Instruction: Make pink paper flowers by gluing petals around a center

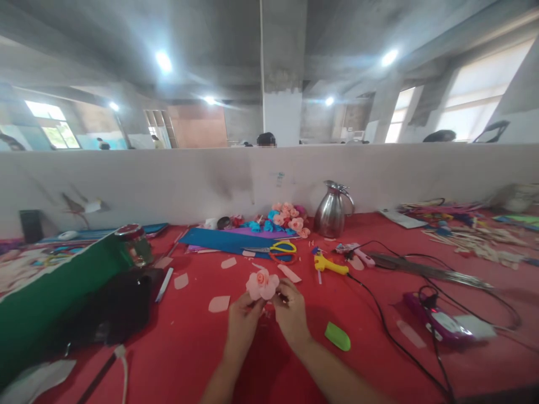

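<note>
A pink artificial flower [261, 284] with a curled centre and spread petals is held between both hands above the red tabletop. My left hand [244, 317] pinches it from the left underside. On its right edge, my right hand [290, 308] grips a petal with curled fingers. Loose pink petals [219, 303] lie to the left of the hands, and another petal [289, 273] is just beyond the flower. Scissors [283, 247] with yellow and red handles rest farther back on blue sheet material [219, 242]. Right of the hands lies a bright green piece [337, 335].
A yellow glue gun [330, 265] with a black cord lies to the right, near a purple power strip [438, 320]. Behind stand a steel jug [332, 210] and a bunch of finished flowers [290, 219]. A glass jar [133, 245] and green partition [84, 286] are left.
</note>
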